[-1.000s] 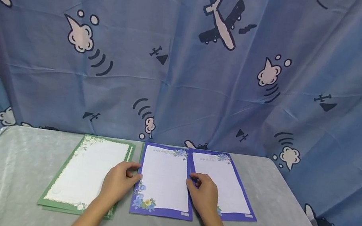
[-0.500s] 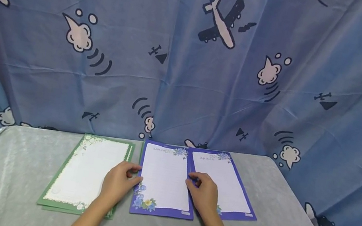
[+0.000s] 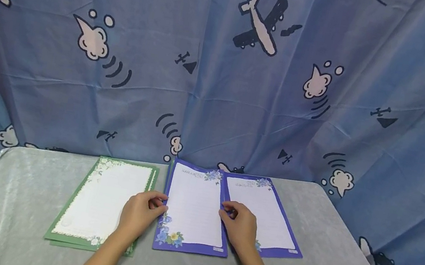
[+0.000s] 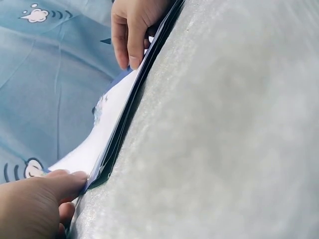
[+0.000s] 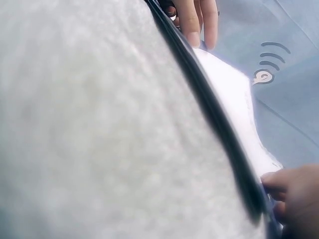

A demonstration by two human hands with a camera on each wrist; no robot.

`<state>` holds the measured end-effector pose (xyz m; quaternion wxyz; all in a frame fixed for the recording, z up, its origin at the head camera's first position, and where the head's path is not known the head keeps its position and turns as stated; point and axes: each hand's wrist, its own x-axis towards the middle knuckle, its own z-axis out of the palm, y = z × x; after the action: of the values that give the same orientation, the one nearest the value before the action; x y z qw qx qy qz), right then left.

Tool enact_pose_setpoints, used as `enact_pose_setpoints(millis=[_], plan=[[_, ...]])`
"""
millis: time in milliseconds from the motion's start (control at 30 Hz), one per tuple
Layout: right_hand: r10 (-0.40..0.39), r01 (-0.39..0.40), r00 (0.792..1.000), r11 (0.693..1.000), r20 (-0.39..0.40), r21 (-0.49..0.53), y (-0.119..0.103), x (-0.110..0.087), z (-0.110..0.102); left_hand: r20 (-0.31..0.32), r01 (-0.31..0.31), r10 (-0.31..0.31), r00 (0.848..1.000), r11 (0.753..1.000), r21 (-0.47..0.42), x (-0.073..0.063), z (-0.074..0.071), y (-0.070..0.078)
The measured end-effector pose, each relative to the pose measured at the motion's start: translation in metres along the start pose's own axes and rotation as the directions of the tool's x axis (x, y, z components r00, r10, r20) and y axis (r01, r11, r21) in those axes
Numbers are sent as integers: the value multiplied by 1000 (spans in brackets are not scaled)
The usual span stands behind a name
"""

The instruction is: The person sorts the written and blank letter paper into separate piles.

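In the head view a purple-bordered sheet of floral letter paper [image 3: 198,210] lies in the middle, its far left corner bowed up a little. My left hand [image 3: 140,214] pinches its left edge between thumb and fingers. At its right edge my right hand [image 3: 239,227] does the same, thumb on top, partly over the neighbouring purple sheet [image 3: 271,219]. From the side, in the left wrist view, the left thumb [image 4: 67,185] presses on the white face. Beneath it shows a thin layered stack [image 4: 117,142] with dark and green edges.
Left of the middle sheet are overlapping green-bordered sheets [image 3: 102,198], partly under my left forearm. A grey cloth [image 3: 20,203] covers the table. Behind the table's far edge hangs a blue curtain [image 3: 147,45] printed with planes.
The far left corner of the middle purple sheet has risen and shifted slightly right. My left fingers have moved slightly right with it; the right hand stays nearly still.
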<state>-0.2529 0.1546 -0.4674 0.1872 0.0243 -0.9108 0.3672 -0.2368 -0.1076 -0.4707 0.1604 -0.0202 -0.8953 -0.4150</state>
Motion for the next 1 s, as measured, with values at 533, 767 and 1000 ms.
enact_pose_setpoints(millis=[533,767,1000], plan=[[-31,31,1000,997,-6,67,2,2,0,-1,7,-7,1000,1000,4,1,-1,1],[-33,33,999,998,3,57,1,2,0,-3,5,-5,1000,1000,21,0,-2,2],[-28,28,1000,998,4,63,-2,0,-2,20,14,-16,1000,999,50,0,-2,2]])
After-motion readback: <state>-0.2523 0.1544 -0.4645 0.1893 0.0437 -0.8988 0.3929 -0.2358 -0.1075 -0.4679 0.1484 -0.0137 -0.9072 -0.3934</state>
